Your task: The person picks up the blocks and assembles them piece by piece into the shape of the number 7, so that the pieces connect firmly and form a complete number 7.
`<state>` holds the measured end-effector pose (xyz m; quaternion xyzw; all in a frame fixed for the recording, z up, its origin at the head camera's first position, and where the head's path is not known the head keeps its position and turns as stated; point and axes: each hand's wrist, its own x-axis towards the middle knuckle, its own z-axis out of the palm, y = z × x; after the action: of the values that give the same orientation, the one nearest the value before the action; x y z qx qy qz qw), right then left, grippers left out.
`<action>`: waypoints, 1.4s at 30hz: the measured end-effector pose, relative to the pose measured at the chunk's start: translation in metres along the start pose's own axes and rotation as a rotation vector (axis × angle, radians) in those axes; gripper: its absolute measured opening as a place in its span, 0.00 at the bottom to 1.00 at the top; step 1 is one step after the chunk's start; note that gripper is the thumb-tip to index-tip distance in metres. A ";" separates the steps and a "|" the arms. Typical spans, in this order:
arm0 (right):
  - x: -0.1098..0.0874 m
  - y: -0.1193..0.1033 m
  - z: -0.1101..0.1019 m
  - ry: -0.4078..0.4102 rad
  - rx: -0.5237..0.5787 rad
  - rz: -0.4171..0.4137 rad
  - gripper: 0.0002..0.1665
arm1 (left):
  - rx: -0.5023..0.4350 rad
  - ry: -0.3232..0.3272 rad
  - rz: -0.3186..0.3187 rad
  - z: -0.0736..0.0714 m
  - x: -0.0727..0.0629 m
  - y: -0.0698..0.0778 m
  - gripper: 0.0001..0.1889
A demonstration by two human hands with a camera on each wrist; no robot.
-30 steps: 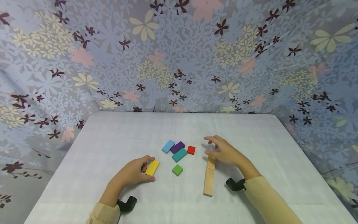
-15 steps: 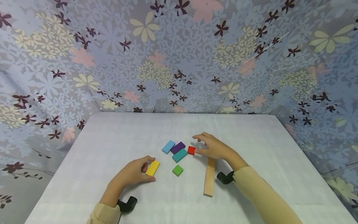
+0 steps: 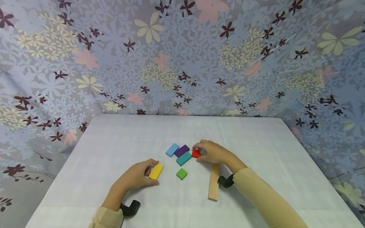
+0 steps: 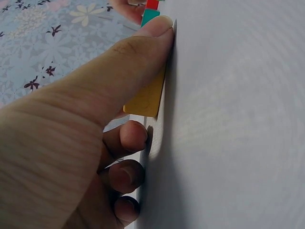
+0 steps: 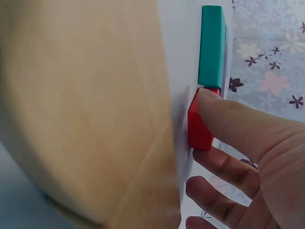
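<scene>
My left hand (image 3: 137, 174) rests low on the cloth with its thumb and index finger curled around a yellow block (image 3: 156, 172). In the left wrist view, the thumb covers much of the yellow block (image 4: 147, 99), and the other fingers curl loosely below it. My right hand (image 3: 212, 153) pinches a small red block (image 3: 195, 153) between thumb and fingers. Seen from the right wrist, the thumb lies over the red block (image 5: 199, 125), whose far end is close to a teal block (image 5: 210, 47). Both held blocks are down at the table surface.
Blue (image 3: 172, 149) and purple (image 3: 182, 151) blocks lie beside the teal one, left of the red block. A small green block (image 3: 182, 174) sits between the hands. Two plain wooden blocks (image 3: 213, 186) form a line under the right wrist. Floral fabric (image 3: 182, 63) hangs behind the white-covered table (image 3: 119, 129).
My right hand has moved left from the upper wooden block to the red block and closed its thumb and fingers on it. The left hand has stayed at the yellow block.
</scene>
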<state>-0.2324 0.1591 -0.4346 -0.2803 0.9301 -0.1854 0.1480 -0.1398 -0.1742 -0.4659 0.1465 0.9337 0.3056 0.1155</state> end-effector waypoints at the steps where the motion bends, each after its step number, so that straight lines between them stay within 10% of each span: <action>1: 0.000 0.000 0.001 -0.005 -0.004 0.003 0.29 | 0.003 -0.001 0.001 0.000 0.000 0.000 0.38; 42: -0.012 0.032 -0.018 0.118 0.005 0.119 0.27 | -0.003 -0.008 -0.011 -0.001 0.000 0.002 0.38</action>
<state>-0.2451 0.1957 -0.4301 -0.2125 0.9519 -0.1947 0.1044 -0.1394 -0.1730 -0.4639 0.1424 0.9336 0.3056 0.1213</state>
